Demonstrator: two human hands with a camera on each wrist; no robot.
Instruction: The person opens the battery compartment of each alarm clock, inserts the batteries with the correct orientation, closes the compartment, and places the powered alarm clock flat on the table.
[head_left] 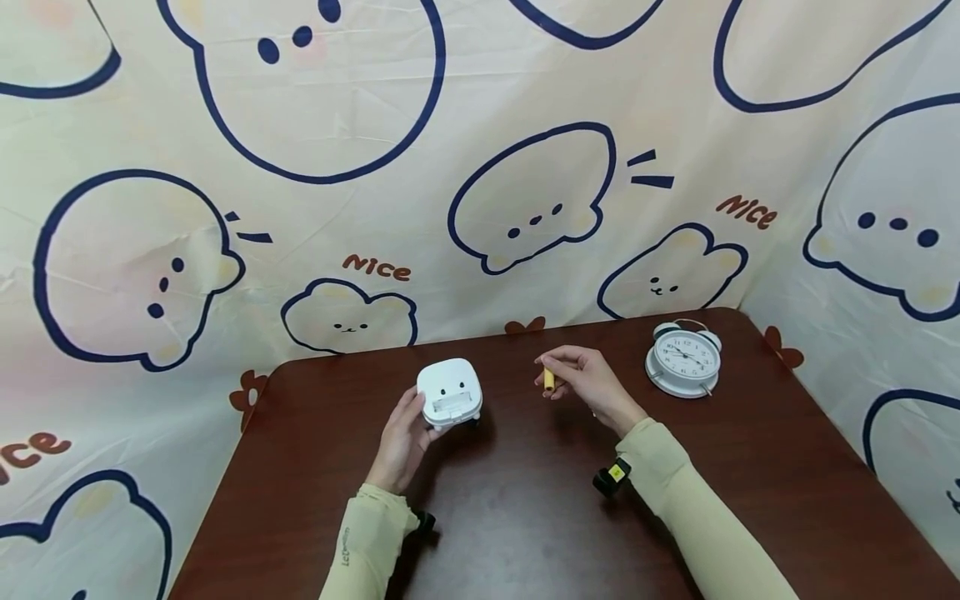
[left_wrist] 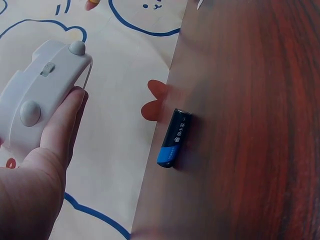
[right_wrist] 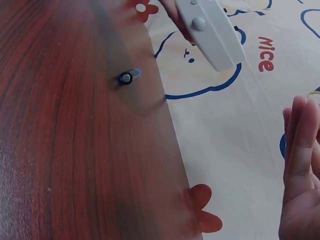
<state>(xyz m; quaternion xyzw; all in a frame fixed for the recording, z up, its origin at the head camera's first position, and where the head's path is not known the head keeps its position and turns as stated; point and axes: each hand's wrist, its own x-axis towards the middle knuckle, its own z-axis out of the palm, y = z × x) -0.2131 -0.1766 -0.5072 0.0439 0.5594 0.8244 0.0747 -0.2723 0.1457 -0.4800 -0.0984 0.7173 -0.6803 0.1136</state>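
Note:
My left hand point(head_left: 401, 446) grips a small white device point(head_left: 450, 387) with rounded corners, two black dot eyes and a rectangular recess low on the side facing up. Two round feet show on the device's edge in the left wrist view. Over the table's far middle, my right hand point(head_left: 588, 383) pinches a short yellow cylinder point(head_left: 549, 380), like a battery, between thumb and fingers. A black and blue battery point(left_wrist: 175, 137) lies on the tabletop below the device, mostly hidden behind it in the head view.
A white twin-bell alarm clock point(head_left: 683, 358) stands at the back right of the dark brown wooden table point(head_left: 510, 533). Cream cloth point(head_left: 360, 217) printed with cartoon animals hangs behind the table and along its sides. Each wrist wears a black camera point(head_left: 611, 477).

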